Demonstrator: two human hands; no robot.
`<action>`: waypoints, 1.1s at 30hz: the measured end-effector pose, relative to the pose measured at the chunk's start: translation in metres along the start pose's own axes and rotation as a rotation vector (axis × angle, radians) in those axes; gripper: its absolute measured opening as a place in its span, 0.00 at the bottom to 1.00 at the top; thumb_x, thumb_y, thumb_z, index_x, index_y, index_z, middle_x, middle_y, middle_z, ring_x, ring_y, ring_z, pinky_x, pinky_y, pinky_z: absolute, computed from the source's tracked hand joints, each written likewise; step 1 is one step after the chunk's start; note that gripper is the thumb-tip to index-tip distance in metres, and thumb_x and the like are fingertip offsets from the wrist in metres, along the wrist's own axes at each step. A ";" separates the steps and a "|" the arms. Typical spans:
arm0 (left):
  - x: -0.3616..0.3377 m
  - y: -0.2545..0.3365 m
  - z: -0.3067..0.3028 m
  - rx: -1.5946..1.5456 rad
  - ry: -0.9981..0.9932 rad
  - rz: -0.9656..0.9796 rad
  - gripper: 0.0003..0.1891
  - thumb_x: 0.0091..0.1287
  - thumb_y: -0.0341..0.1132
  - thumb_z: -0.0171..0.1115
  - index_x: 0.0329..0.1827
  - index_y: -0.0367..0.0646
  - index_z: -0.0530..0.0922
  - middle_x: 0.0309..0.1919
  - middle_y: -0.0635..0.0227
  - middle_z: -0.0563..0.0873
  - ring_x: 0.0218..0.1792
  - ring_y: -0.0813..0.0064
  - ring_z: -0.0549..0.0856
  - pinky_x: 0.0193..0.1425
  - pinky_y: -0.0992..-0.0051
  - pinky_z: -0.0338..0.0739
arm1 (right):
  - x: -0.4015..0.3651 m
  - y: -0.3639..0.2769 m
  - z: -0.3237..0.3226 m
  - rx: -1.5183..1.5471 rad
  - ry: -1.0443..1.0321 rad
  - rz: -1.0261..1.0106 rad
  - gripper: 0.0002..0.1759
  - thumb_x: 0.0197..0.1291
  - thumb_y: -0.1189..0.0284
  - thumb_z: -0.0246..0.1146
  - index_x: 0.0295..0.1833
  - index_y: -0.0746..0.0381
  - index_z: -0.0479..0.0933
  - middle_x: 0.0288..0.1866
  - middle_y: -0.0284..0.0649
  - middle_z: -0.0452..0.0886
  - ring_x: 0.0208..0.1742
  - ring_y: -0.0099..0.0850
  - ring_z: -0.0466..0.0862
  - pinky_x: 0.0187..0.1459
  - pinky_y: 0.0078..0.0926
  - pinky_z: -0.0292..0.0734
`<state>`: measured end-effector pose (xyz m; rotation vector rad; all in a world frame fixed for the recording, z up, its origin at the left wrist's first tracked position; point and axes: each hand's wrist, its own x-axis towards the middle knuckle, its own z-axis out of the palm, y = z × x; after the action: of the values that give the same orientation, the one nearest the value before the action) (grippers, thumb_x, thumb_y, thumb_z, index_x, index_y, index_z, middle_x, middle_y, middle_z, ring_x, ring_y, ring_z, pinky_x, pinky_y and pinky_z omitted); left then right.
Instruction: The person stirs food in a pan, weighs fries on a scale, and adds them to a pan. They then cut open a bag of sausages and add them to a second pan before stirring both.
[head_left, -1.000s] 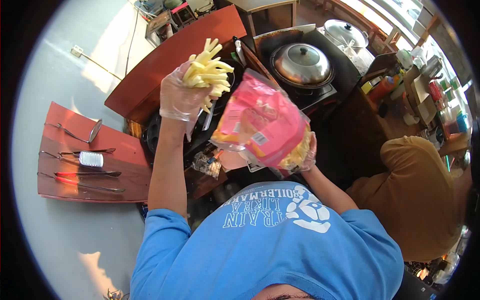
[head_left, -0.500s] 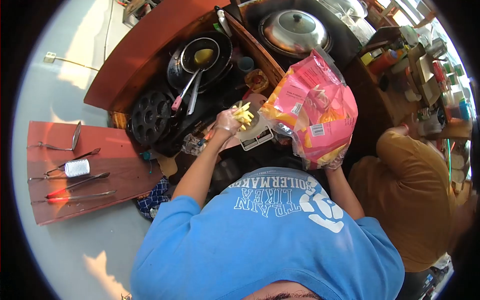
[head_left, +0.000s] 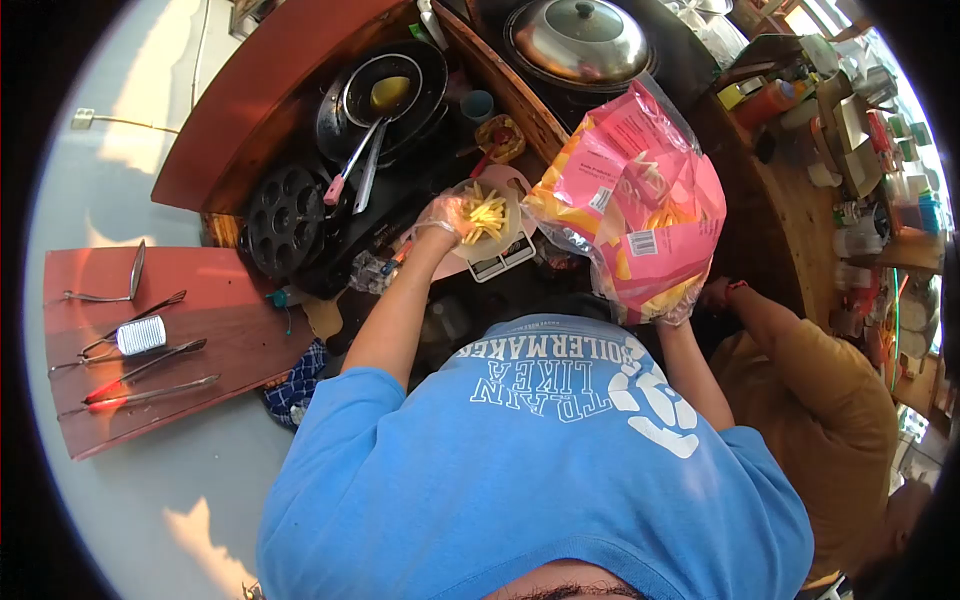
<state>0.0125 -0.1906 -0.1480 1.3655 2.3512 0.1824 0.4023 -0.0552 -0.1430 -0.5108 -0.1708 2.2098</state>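
My left hand (head_left: 440, 214), in a clear plastic glove, is at the left edge of a round plate (head_left: 513, 222) on a kitchen scale (head_left: 503, 262). Pale french fries (head_left: 485, 216) lie fanned out over the plate, right at its fingertips. The fingers look loosened around the near end of the fries. On the other side, my right hand (head_left: 677, 312), also gloved in clear plastic, grips the lower end of a large pink and yellow plastic bag (head_left: 668, 205). More fries show inside the bag, which leans up and away from me.
Ahead left, a strainer (head_left: 390, 95) with yellow contents rests over a black wok (head_left: 330, 130). A moulded pan (head_left: 285, 220) sits nearer. A lidded pan (head_left: 580, 42) stands behind a wooden divider. Tongs lie on a red board (head_left: 240, 330). Another person (head_left: 815, 400) is close at right.
My left hand has moved forward over the plate; the fries bunched in it now spread across the plate. My right hand keeps the bag. The other person's arm has shifted towards me.
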 end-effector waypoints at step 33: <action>0.036 0.000 0.058 0.104 0.016 -0.218 0.14 0.61 0.42 0.61 0.45 0.48 0.87 0.42 0.51 0.87 0.45 0.53 0.87 0.51 0.60 0.83 | 0.015 -0.020 -0.008 -0.074 -0.010 0.005 0.33 0.66 0.43 0.55 0.66 0.55 0.72 0.66 0.39 0.76 0.64 0.40 0.77 0.65 0.47 0.72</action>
<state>0.0212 -0.1655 -0.2108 1.1438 2.5325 0.0078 0.4112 -0.0315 -0.1492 -0.5418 -0.2574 2.2178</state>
